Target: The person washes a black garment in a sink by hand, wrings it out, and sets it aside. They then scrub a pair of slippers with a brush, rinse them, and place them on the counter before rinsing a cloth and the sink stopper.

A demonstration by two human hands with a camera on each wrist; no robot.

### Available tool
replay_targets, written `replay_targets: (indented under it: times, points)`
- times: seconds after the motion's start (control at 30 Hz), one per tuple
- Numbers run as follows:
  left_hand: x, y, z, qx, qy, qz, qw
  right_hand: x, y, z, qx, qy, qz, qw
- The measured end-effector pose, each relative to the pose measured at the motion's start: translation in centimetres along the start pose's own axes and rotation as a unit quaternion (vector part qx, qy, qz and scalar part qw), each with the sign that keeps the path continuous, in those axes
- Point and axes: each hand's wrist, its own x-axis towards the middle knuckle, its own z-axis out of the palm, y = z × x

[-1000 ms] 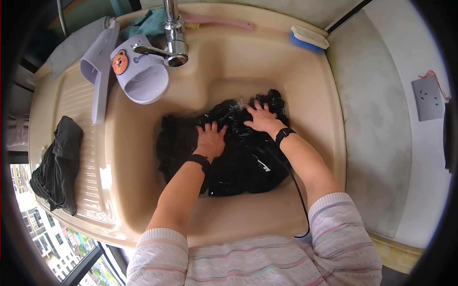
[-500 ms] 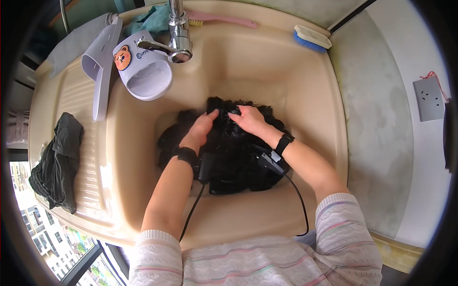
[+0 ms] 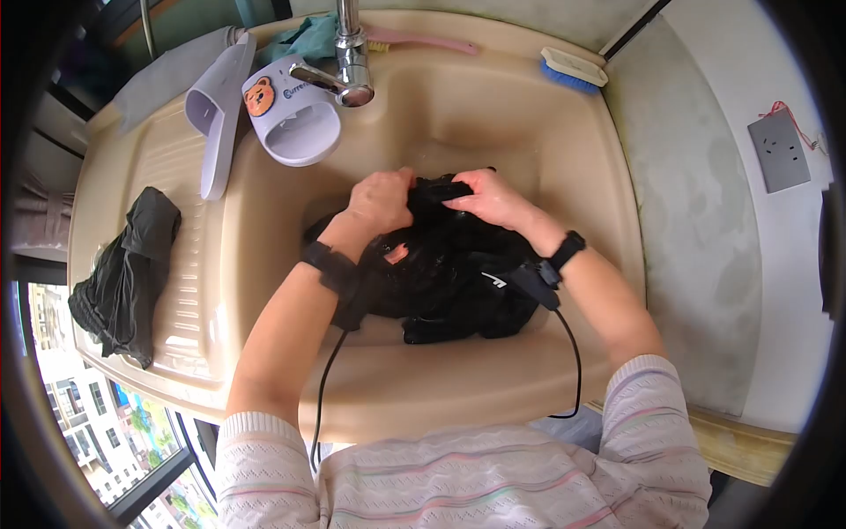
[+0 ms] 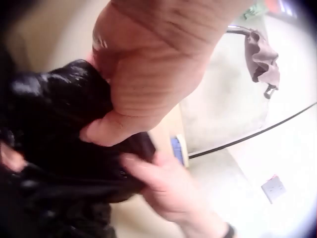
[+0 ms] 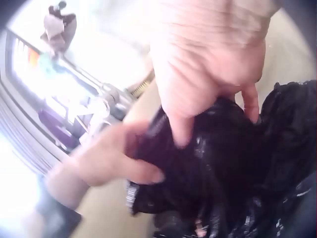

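A wet black garment (image 3: 441,291) lies bunched in the beige sink, with a small white mark and a pinkish patch showing on it. My left hand (image 3: 381,201) grips its upper edge; in the left wrist view the thumb presses over the shiny cloth (image 4: 59,114). Just to the right, my right hand (image 3: 493,201) pinches the same edge between thumb and fingers. The right wrist view shows cloth (image 5: 223,148) stretched between both hands. Some of the left fingers are hidden behind the fabric.
A chrome faucet (image 3: 352,66) stands at the back, beside lilac slippers (image 3: 300,132). A dark cloth (image 3: 132,278) lies on the ribbed drainboard (image 3: 198,291) at left. A pink brush (image 3: 432,40) and a blue-bristled brush (image 3: 573,72) rest on the sink's back rim (image 3: 502,35).
Both hands were spread flat on the garment, then drew together at its upper part. Now they grip its edge and hold it bunched; the left hand has turned its back upward.
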Motion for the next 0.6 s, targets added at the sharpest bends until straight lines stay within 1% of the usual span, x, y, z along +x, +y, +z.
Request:
replay_targets:
  times: [0.03,0.1,0.13,0.17,0.2,0.23,0.27,0.3,0.33,0.37,0.4,0.43,0.47,0.5,0.53,0.57,0.6]
  points:
    - [-0.3,-0.3,-0.1,-0.001,0.002,-0.002,1.0,-0.4,-0.9,-0.2,-0.001,-0.002,-0.002,1.0]
    - [-0.7,-0.9,0.0,0.007,0.014,-0.064,0.998,-1.4,-2.9,-0.8,0.004,-0.022,-0.082,0.996]
    - [-0.3,-2.1,0.3,-0.045,0.046,-0.063,0.996,-2.2,-4.8,-1.2,0.044,-0.01,-0.079,0.996]
    - [0.1,-2.9,-0.3,-0.046,0.044,-0.062,0.996,-3.0,-5.9,-2.4,-0.053,0.025,-0.072,0.996]
    - [0.8,-3.8,-1.0,-0.157,0.049,-0.041,0.985,-3.8,-6.4,-3.3,0.031,0.044,-0.076,0.996]
    - [0.9,-3.7,-1.9,-0.267,0.056,-0.02,0.962,-4.4,-6.5,-4.2,0.115,0.062,-0.081,0.988]
    - [0.9,-3.4,-2.5,-0.269,0.054,-0.021,0.961,-5.1,-6.0,-5.4,0.129,0.086,-0.069,0.986]
    - [0.6,-1.9,-4.1,-0.388,0.037,-0.004,0.921,-5.8,-5.5,-6.8,0.141,0.11,-0.057,0.982]
    - [0.6,-0.7,-4.9,-0.5,0.022,0.015,0.866,-6.1,-4.2,-8.3,0.137,0.108,-0.056,0.983]
    - [0.9,-0.1,-4.5,-0.503,0.021,0.015,0.864,-6.2,-1.9,-9.6,0.142,0.133,0.076,0.978]
    - [1.3,0.4,-3.9,-0.51,0.047,0.055,0.857,-6.2,0.2,-10.5,0.145,0.157,0.207,0.955]
    - [1.8,0.6,-3.4,-0.514,0.074,0.098,0.849,-6.1,2.0,-10.9,0.141,0.16,0.207,0.955]
    - [2.7,-0.6,-1.9,-0.458,0.05,0.089,0.883,-6.0,3.8,-11.2,-0.041,0.165,0.251,0.953]
    - [2.6,-1.4,-0.3,-0.413,0.032,0.048,0.909,-5.8,4.8,-11.4,-0.219,0.162,0.287,0.918]
    - [3.3,-3.4,2.4,-0.327,0.028,0.019,0.944,-5.3,4.7,-11.3,-0.189,0.14,0.228,0.945]
    - [2.7,-4.1,3.2,-0.26,0.008,-0.022,0.965,-4.4,5.1,-11.0,-0.186,0.138,0.231,0.945]
    - [2.2,-4.6,4.0,-0.19,-0.013,-0.06,0.98,-2.8,5.8,-11.0,-0.202,0.103,0.15,0.962]
